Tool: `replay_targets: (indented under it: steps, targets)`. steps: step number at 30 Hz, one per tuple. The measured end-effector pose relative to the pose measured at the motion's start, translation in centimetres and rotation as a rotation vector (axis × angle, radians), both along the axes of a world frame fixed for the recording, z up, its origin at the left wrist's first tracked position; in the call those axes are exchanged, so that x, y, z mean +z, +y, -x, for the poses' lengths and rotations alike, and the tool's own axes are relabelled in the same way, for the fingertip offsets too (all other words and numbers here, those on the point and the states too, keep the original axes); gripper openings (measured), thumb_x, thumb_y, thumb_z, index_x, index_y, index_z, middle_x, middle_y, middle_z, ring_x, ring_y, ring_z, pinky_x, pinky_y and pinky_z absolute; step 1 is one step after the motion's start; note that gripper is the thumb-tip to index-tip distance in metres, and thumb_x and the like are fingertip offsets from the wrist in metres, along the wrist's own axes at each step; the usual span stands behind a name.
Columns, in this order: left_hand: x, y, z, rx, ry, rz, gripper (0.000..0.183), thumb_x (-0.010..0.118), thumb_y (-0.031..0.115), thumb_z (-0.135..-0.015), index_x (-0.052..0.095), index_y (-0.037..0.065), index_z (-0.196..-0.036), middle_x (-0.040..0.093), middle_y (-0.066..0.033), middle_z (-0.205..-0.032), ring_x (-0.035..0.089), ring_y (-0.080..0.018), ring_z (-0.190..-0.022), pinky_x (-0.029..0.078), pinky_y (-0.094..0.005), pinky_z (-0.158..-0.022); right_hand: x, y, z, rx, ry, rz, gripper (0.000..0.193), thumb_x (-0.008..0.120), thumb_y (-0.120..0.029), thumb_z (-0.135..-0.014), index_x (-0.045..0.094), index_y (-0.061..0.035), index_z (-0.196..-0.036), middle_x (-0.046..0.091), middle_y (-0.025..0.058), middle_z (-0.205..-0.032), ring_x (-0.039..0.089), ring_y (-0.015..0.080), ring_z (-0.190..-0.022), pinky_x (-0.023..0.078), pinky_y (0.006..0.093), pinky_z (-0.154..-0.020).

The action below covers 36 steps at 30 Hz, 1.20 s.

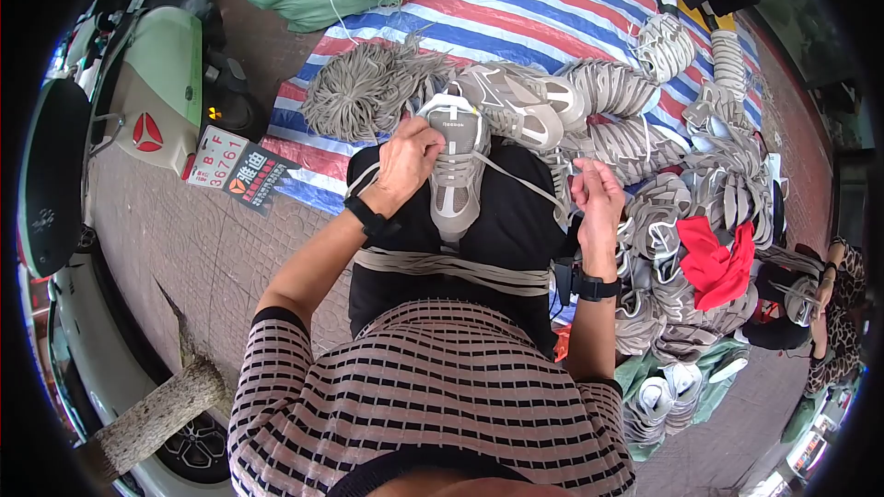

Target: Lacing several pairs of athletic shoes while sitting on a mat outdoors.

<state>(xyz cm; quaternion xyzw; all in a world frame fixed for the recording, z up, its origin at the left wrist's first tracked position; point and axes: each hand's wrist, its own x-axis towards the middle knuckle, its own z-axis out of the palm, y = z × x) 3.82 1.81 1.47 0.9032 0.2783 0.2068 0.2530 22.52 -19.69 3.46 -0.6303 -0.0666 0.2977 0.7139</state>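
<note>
Checked pink-and-black knit shirt [424, 359] nearest; beyond, a grey-and-white shoe [457, 166] rests on the black-trousered lap [517, 225], apparently part-laced, upper rows remaining. Left hand [410, 161] pinches shut beside it; right hand [597, 198] half-curls; grip on beige lace [520, 178] unclear.

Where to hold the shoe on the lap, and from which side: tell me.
Take the shoe by its rounded toe, I'd judge, from the wearer's side: it points toward the wearer and lies uncovered. The left grip is beside its far half, and a lace runs from the shoe toward the right grip, so those sides look busier.
</note>
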Motion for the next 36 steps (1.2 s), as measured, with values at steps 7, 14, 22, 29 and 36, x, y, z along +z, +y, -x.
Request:
replay_targets:
  steps: [7,14,22,29,36]
  targets:
    - [-1.7,0.7,-1.1,-0.032,-0.066,-0.142,0.016,0.073,0.003,-0.059,0.065,0.010,-0.070,0.048,-0.0053,-0.085,0.047,-0.0269,-0.086,0.039,-0.0366,-0.075,-0.4,0.0,-0.3,0.021,0.044,-0.001,0.016,0.056,-0.018,-0.091,0.065,-0.0040,-0.093,0.049,-0.0046,-0.061,0.036,0.0019,-0.051,0.023,0.0172,-0.046]
    - [-2.2,1.3,-1.5,-0.055,-0.011,0.030,0.015,0.076,0.008,-0.062,0.067,0.013,-0.072,0.049,-0.0049,-0.091,0.045,-0.0260,-0.091,0.035,-0.0373,-0.080,0.2,2.3,0.5,0.198,0.071,-0.025,0.018,0.056,-0.019,-0.091,0.065,-0.0041,-0.095,0.051,-0.0038,-0.062,0.041,0.0020,-0.054,0.027,0.0164,-0.048]
    - [0.8,1.3,-0.6,-0.223,0.143,-0.361,0.018,0.070,0.008,-0.064,0.059,0.010,-0.078,0.049,-0.0041,-0.089,0.045,-0.0247,-0.090,0.034,-0.0363,-0.078,-3.7,8.4,3.1,0.552,-0.544,0.079,0.015,0.060,-0.014,-0.083,0.061,-0.0115,-0.098,0.060,0.0025,-0.070,0.054,0.0145,-0.058,0.044,0.0284,-0.056]
    - [-0.9,1.6,-1.8,-0.289,0.039,-0.313,0.014,0.067,0.007,-0.062,0.058,0.010,-0.072,0.051,-0.0013,-0.079,0.047,-0.0229,-0.085,0.031,-0.0372,-0.077,-2.7,11.2,2.7,0.622,-1.330,0.434,0.015,0.049,-0.017,-0.088,0.058,-0.0045,-0.087,0.062,0.0150,-0.063,0.062,0.0322,-0.057,0.047,0.0437,-0.051]
    - [-0.3,2.1,-1.6,-0.303,0.016,-0.306,0.011,0.064,0.010,-0.064,0.060,0.009,-0.074,0.059,-0.0053,-0.084,0.053,-0.0253,-0.088,0.033,-0.0404,-0.079,-3.1,12.5,4.0,0.710,-1.725,0.467,0.013,0.053,-0.011,-0.073,0.063,-0.0043,-0.069,0.063,0.0123,-0.063,0.064,0.0246,-0.059,0.049,0.0366,-0.051]
